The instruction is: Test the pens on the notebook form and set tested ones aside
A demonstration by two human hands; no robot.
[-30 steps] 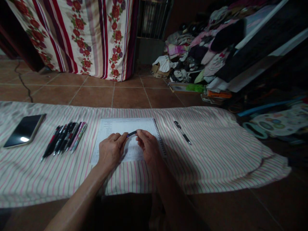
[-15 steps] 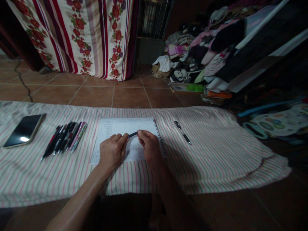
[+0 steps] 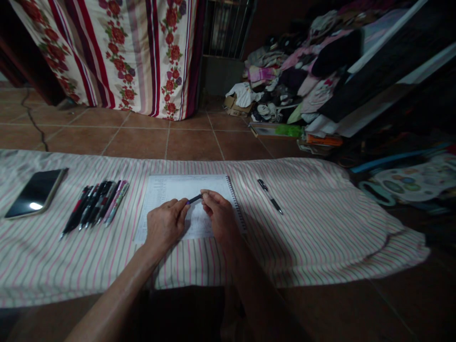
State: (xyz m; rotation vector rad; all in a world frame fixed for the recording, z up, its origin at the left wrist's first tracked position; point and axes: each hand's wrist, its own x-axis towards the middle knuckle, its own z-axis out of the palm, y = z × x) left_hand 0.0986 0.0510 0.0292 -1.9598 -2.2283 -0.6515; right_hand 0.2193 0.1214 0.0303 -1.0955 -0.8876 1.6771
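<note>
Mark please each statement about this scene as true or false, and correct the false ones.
1. The left hand and the right hand both hold one dark pen over the notebook. True.
2. The phone lies right of the notebook. False: it lies far left, beyond the row of pens.
3. A single pen lies alone on the striped cloth, right of the notebook. True.
4. The spiral binding runs along the notebook's left edge. False: it runs along the right edge.

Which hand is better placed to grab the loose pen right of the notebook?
Right, probably. The right hand sits by the spiral edge of the notebook, and the loose pen lies on the cloth just past it. The left hand would have to cross over. Both hands pinch the held pen.
</note>
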